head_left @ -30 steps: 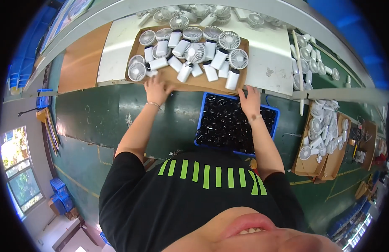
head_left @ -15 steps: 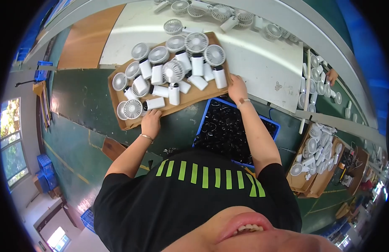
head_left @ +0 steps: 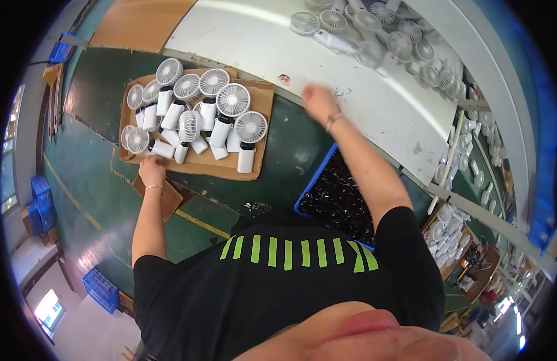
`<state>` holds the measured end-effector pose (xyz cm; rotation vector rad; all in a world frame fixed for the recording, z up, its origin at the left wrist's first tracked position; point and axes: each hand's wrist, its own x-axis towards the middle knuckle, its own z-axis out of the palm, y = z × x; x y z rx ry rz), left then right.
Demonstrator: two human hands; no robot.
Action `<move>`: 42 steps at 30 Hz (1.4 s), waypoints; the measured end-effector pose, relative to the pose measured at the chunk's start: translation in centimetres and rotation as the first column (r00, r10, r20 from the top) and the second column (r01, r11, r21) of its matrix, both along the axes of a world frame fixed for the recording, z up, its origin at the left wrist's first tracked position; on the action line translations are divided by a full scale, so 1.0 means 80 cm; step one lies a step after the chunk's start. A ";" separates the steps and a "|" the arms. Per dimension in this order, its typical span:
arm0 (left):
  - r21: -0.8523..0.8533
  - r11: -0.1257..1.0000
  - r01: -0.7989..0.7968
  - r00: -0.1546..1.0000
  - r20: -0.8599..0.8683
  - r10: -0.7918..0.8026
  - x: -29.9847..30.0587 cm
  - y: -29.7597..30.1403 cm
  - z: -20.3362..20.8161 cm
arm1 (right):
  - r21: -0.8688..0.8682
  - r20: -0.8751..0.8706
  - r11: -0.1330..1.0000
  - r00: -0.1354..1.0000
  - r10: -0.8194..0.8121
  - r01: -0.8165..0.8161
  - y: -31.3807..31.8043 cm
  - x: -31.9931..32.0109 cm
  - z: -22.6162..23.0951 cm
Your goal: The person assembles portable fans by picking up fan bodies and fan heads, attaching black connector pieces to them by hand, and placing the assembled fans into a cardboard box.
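Observation:
A shallow cardboard tray (head_left: 254, 163) full of white handheld fans (head_left: 233, 100) rests on the green tabletop to the left. The fans have round grilles, black necks and white handles, and lie piled at various angles. My left hand (head_left: 152, 170) is closed on the tray's near rim, close to its left corner, beside one fan's handle. Away from the tray, my right hand (head_left: 320, 103) is over the near part of the white worktop (head_left: 375, 114). Motion blurs its fingers, and no object shows in it.
More fans (head_left: 369, 53) lie along the far side of the white worktop. A blue bin (head_left: 315, 180) of small black parts sits under my right forearm. At right, a box (head_left: 465, 243) holds more white fans. A metal rail (head_left: 489, 210) crosses there.
The tray has gone left and now sits straighter, with my left hand still at its near edge. My right hand has let go of its right side and moved over the white worktop.

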<state>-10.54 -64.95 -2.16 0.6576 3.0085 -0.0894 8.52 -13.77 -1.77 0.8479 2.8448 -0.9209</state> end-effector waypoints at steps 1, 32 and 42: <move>0.176 0.934 -0.312 0.937 0.219 0.271 -0.021 0.008 -0.004 | 0.174 -0.198 0.980 0.978 -0.064 0.099 0.035 -0.018 -0.015; 0.403 0.766 -0.500 -0.298 0.751 -0.589 0.300 0.300 0.088 | 0.077 -0.376 0.777 0.740 -0.557 0.624 -0.154 0.356 0.044; -0.021 0.802 -0.597 -0.404 0.871 -0.279 0.424 0.231 0.088 | 0.229 -0.221 0.888 0.909 -0.352 0.400 -0.066 0.383 -0.001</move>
